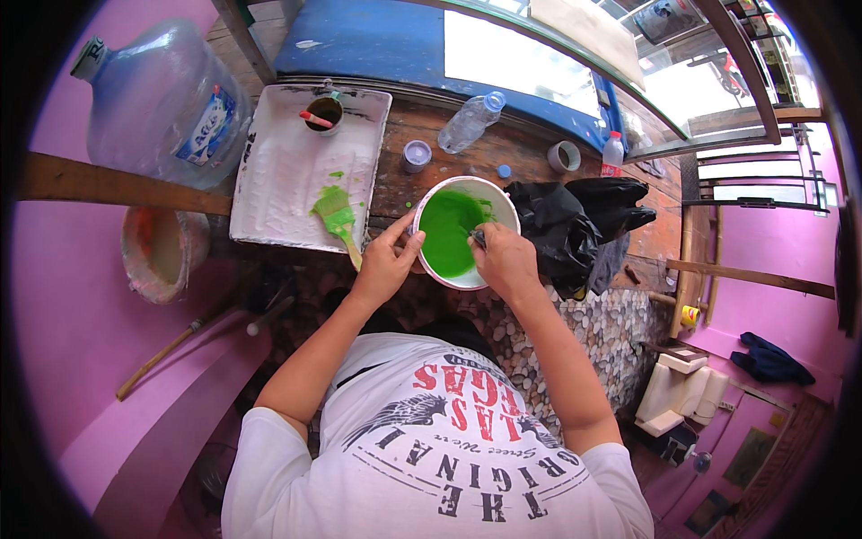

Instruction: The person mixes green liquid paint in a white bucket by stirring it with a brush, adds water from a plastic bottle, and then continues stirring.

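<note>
A white bucket of bright green paint is in front of me at the table's near edge. My left hand grips its left side, thumb near the rim. Over the right rim reaches my right hand, closed around a dark stick-like tool whose lower end is hidden in the paint. Left of the bucket, a paintbrush with green-coated bristles lies on a white paint tray, its handle over the near edge. Green smears mark the tray around it.
A dark cup with a red-tipped item stands in the tray. Beyond the bucket are a small paint pot, a clear bottle and a roll of tape. Black plastic bags lie right; a water jug stands left.
</note>
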Demonstrator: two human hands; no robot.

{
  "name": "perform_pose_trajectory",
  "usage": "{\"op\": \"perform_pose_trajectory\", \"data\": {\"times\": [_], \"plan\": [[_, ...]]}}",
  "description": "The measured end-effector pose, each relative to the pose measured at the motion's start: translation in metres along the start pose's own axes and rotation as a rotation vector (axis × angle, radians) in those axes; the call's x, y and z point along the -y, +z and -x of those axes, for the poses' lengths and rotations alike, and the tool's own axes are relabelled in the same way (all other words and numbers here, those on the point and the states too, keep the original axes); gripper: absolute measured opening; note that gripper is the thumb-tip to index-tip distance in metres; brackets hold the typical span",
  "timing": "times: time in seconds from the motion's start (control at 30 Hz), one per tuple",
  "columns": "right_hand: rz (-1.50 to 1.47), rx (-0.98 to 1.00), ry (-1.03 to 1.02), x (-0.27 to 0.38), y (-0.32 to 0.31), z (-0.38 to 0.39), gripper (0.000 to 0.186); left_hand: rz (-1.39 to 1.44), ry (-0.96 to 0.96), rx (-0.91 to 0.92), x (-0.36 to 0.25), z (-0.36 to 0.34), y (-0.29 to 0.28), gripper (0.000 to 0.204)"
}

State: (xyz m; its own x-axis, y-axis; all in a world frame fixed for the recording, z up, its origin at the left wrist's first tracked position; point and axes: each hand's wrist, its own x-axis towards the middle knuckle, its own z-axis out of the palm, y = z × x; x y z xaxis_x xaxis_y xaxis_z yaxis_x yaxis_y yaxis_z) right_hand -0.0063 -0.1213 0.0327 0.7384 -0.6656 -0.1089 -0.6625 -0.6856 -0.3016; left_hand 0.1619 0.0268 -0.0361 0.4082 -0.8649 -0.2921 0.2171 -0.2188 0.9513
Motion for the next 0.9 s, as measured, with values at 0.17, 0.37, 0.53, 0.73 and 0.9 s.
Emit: {"op": "perform_pose_trajectory", "data": {"times": [0.17, 0.37, 0.53, 0.73, 0.9], "plan": [[-0.165, 0.141, 0.047, 0.023, -0.003, 0.011, 0.025, 0.068, -0.017, -0.009, 0.001, -0.001, 0.002, 0.049], [-0.300, 0.002, 0.178, 0.022, -0.027, 0.015, 0.031, 0.027, 0.003, -0.012, 0.004, -0.001, 0.000, 0.049], [-0.365, -0.129, 0.215, 0.010, -0.058, 0.021, 0.027, -0.011, 0.018, -0.019, 0.012, -0.003, -0.001, 0.049], [-0.336, -0.097, 0.178, 0.004, -0.054, 0.021, 0.026, -0.018, 0.016, -0.009, 0.014, -0.005, -0.001, 0.049], [-0.124, -0.178, 0.089, -0.007, -0.037, 0.015, 0.024, -0.019, 0.023, -0.005, 0.016, -0.006, -0.002, 0.049]]}}
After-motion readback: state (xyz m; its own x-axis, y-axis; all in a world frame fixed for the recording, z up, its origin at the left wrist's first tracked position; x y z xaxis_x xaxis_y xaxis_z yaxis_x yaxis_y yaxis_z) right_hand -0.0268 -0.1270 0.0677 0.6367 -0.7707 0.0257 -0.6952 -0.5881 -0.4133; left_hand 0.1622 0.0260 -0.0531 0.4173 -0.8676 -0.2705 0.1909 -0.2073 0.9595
